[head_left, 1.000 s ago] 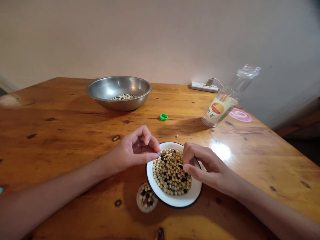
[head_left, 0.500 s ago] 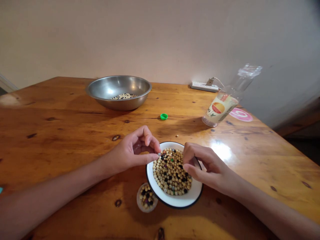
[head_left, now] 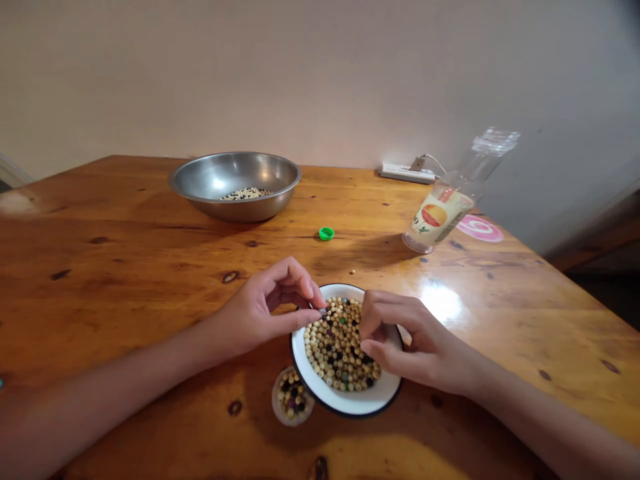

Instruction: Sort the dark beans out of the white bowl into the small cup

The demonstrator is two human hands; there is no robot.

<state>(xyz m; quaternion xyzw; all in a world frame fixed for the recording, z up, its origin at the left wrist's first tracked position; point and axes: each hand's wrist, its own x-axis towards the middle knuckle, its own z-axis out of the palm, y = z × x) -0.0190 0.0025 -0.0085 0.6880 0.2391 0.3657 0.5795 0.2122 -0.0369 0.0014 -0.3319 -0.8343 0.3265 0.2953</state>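
Near the table's (head_left: 150,320) front edge, your left hand (head_left: 265,305) pinches a tiny bead (head_left: 324,311) at the rim of a white enamel bowl (head_left: 345,403), too small to show a long axis. Your right hand (head_left: 413,340) curves over the heaped wooden beads (head_left: 340,350), fingers bunched, any hold unclear. Far fewer beads lie in the steel bowl (head_left: 235,207).

Our table: varnished pine (head_left: 150,280)
Far side: steel bowl (head_left: 235,208), power strip (head_left: 406,174)
Middle: green bottle cap (head_left: 326,233), plastic bottle (head_left: 440,217)
Near side: white enamel dish (head_left: 350,400), small cup (head_left: 276,404)
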